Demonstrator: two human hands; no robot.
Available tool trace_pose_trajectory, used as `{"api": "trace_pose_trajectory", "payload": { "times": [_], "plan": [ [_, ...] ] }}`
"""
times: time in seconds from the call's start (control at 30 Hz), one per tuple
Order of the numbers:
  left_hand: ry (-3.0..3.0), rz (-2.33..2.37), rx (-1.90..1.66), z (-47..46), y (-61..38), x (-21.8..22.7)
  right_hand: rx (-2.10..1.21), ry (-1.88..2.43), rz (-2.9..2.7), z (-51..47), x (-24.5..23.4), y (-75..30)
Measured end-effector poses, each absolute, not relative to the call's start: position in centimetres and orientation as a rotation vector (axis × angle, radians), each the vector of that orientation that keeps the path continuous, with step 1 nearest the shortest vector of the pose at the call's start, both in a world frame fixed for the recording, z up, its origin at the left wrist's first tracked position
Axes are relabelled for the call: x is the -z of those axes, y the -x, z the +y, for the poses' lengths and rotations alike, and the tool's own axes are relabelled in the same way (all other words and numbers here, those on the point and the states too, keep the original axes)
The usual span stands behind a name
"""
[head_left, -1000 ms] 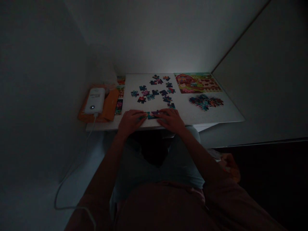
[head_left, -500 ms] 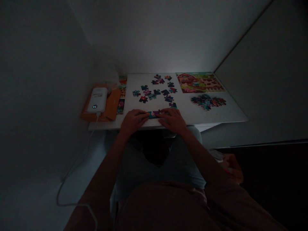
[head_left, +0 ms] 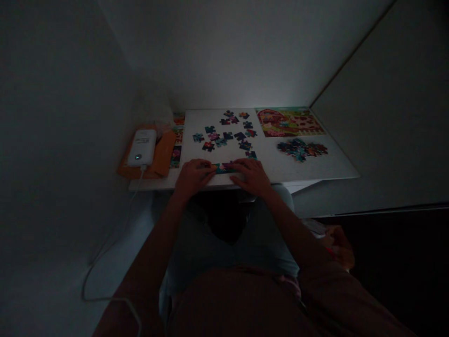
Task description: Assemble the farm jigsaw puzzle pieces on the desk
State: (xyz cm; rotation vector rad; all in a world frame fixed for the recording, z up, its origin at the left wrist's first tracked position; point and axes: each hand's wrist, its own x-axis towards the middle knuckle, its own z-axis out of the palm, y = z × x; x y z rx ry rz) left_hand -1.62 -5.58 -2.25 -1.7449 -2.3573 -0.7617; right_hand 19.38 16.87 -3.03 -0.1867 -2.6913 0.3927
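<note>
In dim light, my left hand point(head_left: 192, 176) and my right hand point(head_left: 251, 175) rest at the near edge of a white board point(head_left: 273, 161). Their fingertips press on the two ends of a short joined strip of puzzle pieces point(head_left: 223, 167). The fingers are bent down onto the strip. Several loose puzzle pieces point(head_left: 228, 133) lie scattered just beyond the hands.
A farm picture sheet point(head_left: 289, 121) lies at the far right of the board, with a heap of puzzle pieces point(head_left: 301, 149) before it. To the left, a white power bank point(head_left: 142, 147) with a cable sits on an orange envelope point(head_left: 161, 157). Walls close in on both sides.
Both hands stay on the strip of pieces with only small finger shifts. The view has moved slightly.
</note>
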Motion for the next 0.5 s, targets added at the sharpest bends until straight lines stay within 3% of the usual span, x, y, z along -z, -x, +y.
{"api": "trace_pose_trajectory", "payload": {
  "times": [0.23,0.5],
  "plan": [
    [1.752,-2.350,0.741,-5.7,1.6,2.1,-0.531,0.324,-2.500,19.7,2.9,-20.5],
    [1.781,-2.333,0.724,-5.9,1.5,1.6,-0.377,0.312,-2.700,23.3,3.5,-24.0]
  ]
}}
